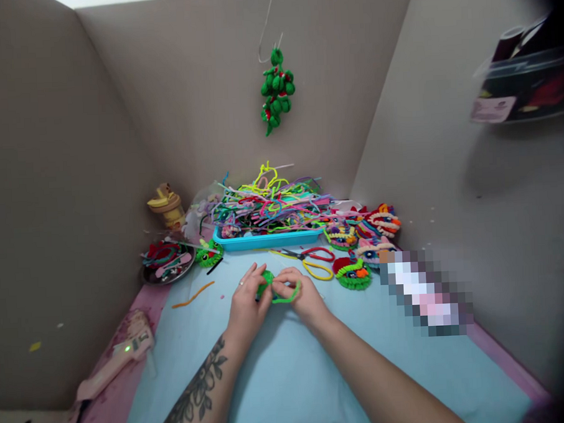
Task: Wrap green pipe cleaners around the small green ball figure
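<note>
Two hands are meeting mid-surface in the head view, working one small green pipe-cleaner piece point(267, 281). Left hand point(246, 300) is pinching the fuzzy green lump, fingers closed on it; right hand point(302, 296) is gripping the loose green stem point(288, 296) that is curling out below, fingers clamped on that too. Piece is sitting low over the blue surface point(289, 373), between both hands, looking early-stage to me: a small coil wound, a tail not yet wrapped in.

Finished-looking items are piling up to the right (several round fuzzy faces point(354, 274), bright colours) and one green one point(209, 253) at left. Plenty of stock is waiting in the blue tray point(264, 240), heaped with mixed stems. Scissors point(312, 254) are lying just beyond the hands, a glue gun point(115, 359) is resting at the left edge, and a green figure point(277, 90) is hanging on the back wall.
</note>
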`<state>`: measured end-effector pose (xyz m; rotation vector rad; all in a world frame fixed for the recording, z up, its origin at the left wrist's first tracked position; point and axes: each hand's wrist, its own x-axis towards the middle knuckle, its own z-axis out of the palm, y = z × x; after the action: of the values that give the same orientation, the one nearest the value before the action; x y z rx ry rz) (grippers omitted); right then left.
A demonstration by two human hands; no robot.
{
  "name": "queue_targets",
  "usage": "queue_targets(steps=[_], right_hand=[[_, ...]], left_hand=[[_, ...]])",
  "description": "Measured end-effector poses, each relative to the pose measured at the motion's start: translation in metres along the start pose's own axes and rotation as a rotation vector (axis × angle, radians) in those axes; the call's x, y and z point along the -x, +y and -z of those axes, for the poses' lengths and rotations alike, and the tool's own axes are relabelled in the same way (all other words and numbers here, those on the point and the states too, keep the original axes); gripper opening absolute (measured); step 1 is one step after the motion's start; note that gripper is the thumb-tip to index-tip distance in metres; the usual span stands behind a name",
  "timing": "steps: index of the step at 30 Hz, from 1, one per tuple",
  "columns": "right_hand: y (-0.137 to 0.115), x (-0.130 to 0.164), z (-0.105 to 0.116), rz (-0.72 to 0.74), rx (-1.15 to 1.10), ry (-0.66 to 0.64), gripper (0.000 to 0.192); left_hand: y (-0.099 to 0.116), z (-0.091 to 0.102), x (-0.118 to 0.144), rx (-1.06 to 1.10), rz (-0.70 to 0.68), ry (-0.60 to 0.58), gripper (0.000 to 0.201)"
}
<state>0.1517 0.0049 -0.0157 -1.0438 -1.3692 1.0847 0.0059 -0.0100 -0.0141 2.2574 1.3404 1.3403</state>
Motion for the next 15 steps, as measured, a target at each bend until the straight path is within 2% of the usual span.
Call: queue_targets(steps=[5,9,15], right_hand=[[0.005,-0.001,-0.001,-0.103,-0.161,0.015,0.017],[0.010,-0.004,-0.001,-0.094,-0.148,0.045,0.017],[0.018,-0.010,0.002,-0.118,-0.218,-0.028,0.023]], left_hand=[[0.003,-0.001,-0.001,0.038,-0.024,-0.072,0.010],[0.011,0.002,-0.003,0.099,-0.013,-0.100,0.013],[0.012,0.004,-0.004,0.154,-0.015,-0.115,0.016]])
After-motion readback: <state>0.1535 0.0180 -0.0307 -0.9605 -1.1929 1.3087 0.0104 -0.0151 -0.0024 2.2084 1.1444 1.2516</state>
